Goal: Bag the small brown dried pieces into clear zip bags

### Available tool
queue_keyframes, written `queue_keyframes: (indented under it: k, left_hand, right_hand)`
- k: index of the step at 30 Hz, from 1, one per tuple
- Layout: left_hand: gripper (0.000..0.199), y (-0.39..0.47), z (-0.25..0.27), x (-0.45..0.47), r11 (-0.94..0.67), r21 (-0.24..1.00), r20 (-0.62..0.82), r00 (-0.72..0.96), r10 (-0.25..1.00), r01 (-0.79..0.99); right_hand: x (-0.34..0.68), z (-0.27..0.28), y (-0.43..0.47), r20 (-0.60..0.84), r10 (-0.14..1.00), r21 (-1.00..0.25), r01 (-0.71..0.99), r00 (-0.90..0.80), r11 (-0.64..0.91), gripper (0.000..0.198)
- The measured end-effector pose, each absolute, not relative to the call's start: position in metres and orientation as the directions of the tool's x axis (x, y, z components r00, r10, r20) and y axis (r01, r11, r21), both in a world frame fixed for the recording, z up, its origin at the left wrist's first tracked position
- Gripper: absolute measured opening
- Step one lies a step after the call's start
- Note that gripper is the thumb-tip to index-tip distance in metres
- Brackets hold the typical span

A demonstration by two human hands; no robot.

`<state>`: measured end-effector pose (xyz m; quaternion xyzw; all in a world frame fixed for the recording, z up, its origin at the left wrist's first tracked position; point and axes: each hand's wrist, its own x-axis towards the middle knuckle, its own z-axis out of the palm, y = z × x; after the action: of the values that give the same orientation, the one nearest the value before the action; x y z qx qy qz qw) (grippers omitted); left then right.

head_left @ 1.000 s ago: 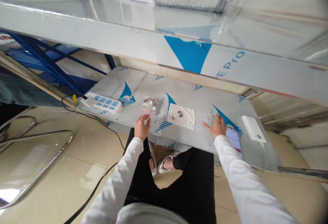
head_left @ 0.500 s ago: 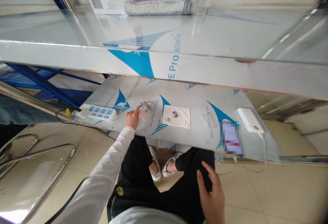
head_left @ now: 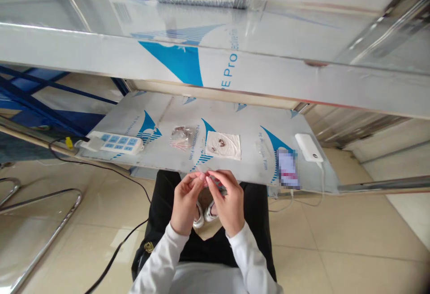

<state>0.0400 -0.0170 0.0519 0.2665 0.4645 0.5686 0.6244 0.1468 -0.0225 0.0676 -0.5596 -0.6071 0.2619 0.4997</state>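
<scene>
Because the work is so small, it seems, both hands meet in front of the body at the near edge of the lower shelf (head_left: 248, 117), where the eyes look straight down on them. The left hand (head_left: 184, 201) pinches narrowly, thumb against finger, on what looks like a pale scrap (head_left: 202, 168) that shows just past the fingertips — too small and blurred to name. The right hand (head_left: 230, 202) has its fingertips drawn close and meeting the left's; whether it grips the scrap too, I cannot tell.

Beyond them, small metal pieces (head_left: 221, 142) lie on a white cloth (head_left: 232, 152), probably so they don't roll and stand out clearly. Left of the cloth sits a clear bag (head_left: 184, 132) of small parts, with thin pinkish sticks (head_left: 179, 145) at its near side — both seemingly kept within easy reach. The phone (head_left: 288, 168) and power bank (head_left: 308, 147) lie off to the right and the power strip (head_left: 122, 143) to the left, which leaves the middle for handling.
</scene>
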Motion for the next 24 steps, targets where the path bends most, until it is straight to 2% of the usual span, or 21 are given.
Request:
queue_keyframes:
  k: [4,8,15,21,24]
  left_hand:
    - [0.025,-0.023,0.052,0.038,0.283,0.770,-0.361,-0.025,0.932,-0.572]
    - [0.022,-0.027,0.044,0.034,0.330,0.738,-0.375,0.049,0.926,-0.588]
    - [0.023,-0.031,0.038,0.025,0.278,0.874,-0.276,0.064,0.959,-0.398]
    - [0.025,-0.031,0.041,0.023,0.203,0.947,-0.191,0.070,0.979,-0.251]
    - [0.022,-0.031,0.040,0.023,0.174,0.950,-0.168,0.046,0.985,-0.260]
  right_hand:
    - [0.148,0.062,-0.034,0.274,0.959,-0.883,0.415,0.079,0.218,0.018]
    - [0.147,0.059,-0.041,0.246,0.968,-0.899,0.384,0.046,0.210,0.019]
    - [0.150,0.052,-0.049,0.201,0.979,-0.889,0.427,0.042,0.165,0.021]
    - [0.147,0.047,-0.049,0.282,0.956,-0.831,0.518,0.079,0.202,0.018]
    - [0.146,0.049,-0.049,0.321,0.946,-0.798,0.549,0.038,0.248,0.011]
